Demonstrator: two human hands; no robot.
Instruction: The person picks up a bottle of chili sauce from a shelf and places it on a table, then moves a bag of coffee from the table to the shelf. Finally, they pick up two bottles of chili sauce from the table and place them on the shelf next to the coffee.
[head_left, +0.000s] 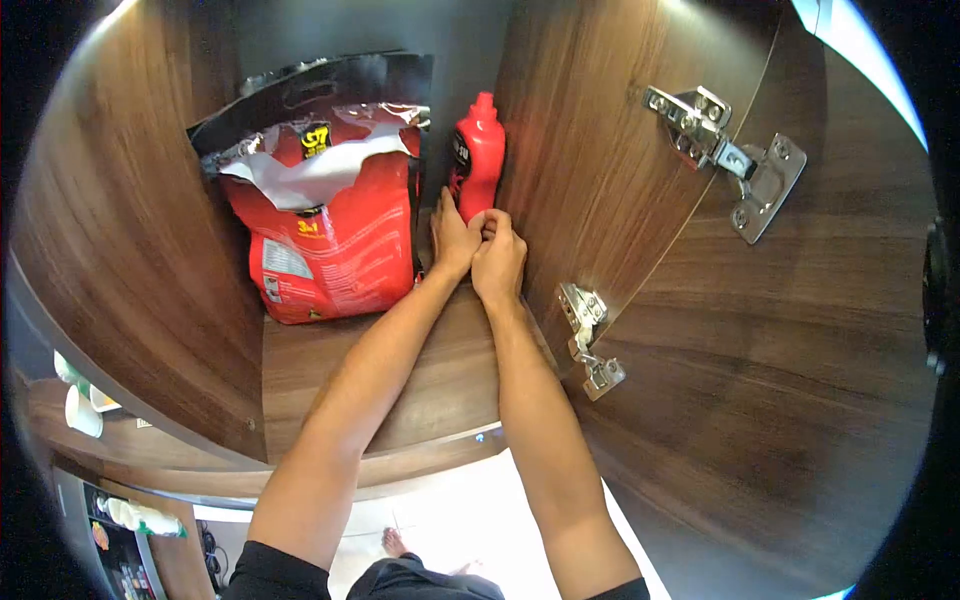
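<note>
A red plastic bottle [482, 160] with a narrow capped top and a dark label stands in the back right corner of the cabinet. My left hand [455, 238] is at its lower left side, with fingers lying along the bottle and partly hidden. Close beside it, my right hand [499, 258] has its fingers curled in at the front of the bottle's base. Both hands meet there and cover the bottom of the bottle. To the left stands a large red bag [345, 255] marked "3in1", with its torn black top gaping.
Wooden cabinet walls close in on the left [130, 200] and right. The cabinet door [780, 370] hangs open at right on an upper metal hinge [730, 160] and a lower hinge [590, 340]. A white cup [83, 411] sits outside at lower left.
</note>
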